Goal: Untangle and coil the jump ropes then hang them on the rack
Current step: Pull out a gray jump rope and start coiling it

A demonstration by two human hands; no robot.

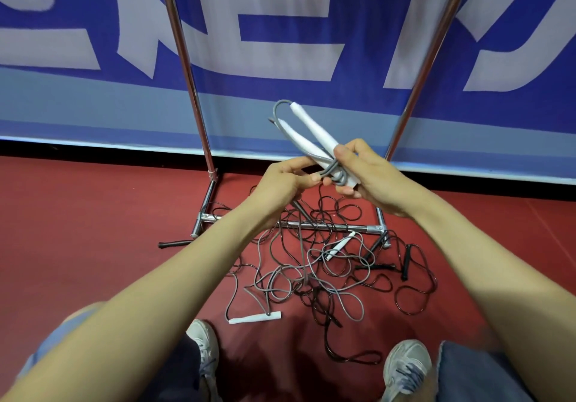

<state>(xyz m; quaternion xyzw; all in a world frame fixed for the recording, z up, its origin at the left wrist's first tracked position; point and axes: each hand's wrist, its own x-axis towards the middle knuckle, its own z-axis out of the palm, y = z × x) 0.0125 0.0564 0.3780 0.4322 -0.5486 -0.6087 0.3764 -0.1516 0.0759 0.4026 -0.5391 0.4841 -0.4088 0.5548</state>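
Shoes [405, 361] sit at 6 o'clock on the red floor [93, 230], with a denim knee beside each. Just beyond them lies the tangle [311, 274] of grey and black jump ropes, spread over the floor and across the base bar [314, 225] of the rack [204, 214]. A white handle [255, 318] lies at the tangle's 7 o'clock edge, a second white handle [339, 246] near the bar, and black handles [405, 261] at 3 o'clock. Above the tangle the hands meet, close together. The right hand [371, 180] grips the lower ends of a handle pair [311, 130] pointing to 11 o'clock, with a grey cord [336, 173] looping from the tips. The left hand [280, 183] pinches that cord where it winds round the gripped ends. Two posts [187, 68] rise at 11 and 1 o'clock, before a blue-and-white banner [280, 43].
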